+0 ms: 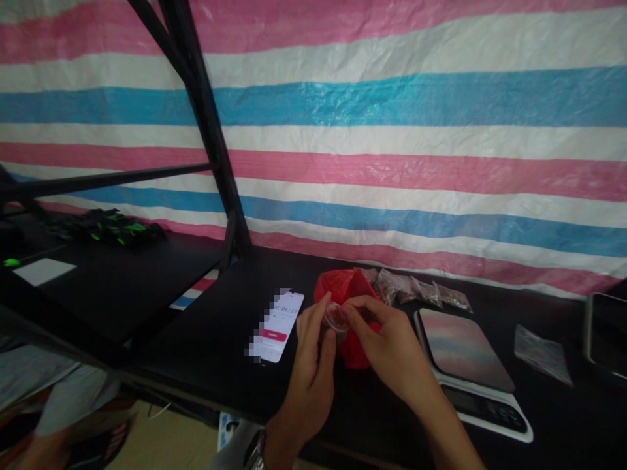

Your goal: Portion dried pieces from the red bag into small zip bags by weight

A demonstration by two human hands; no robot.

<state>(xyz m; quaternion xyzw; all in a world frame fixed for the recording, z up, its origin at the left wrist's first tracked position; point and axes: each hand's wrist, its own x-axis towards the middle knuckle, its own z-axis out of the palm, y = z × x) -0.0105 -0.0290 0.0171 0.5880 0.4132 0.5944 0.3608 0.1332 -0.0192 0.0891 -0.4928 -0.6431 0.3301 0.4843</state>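
Both hands meet in front of a red plastic bag (pixel 347 285) on the black table. Between their fingertips is a small clear plastic bag (pixel 336 318), its mouth apparently spread into a round shape; its contents cannot be made out. My left hand (pixel 313 352) grips its left side, with a watch on the wrist. At the right side, the thumb and fingers of my right hand (pixel 379 333) pinch the rim. Just behind, several filled clear packets (pixel 416 290) lie in a row. A kitchen scale (pixel 465 352) with a reflective plate sits to the right, nothing on it.
A phone (pixel 281 326) showing a timer lies left of my hands. Right of the scale are flat clear bags (pixel 543 352) and a dark tray-like object (pixel 607 333). A black frame post (pixel 210 137) rises at left. Another person's leg (pixel 73 398) shows at lower left.
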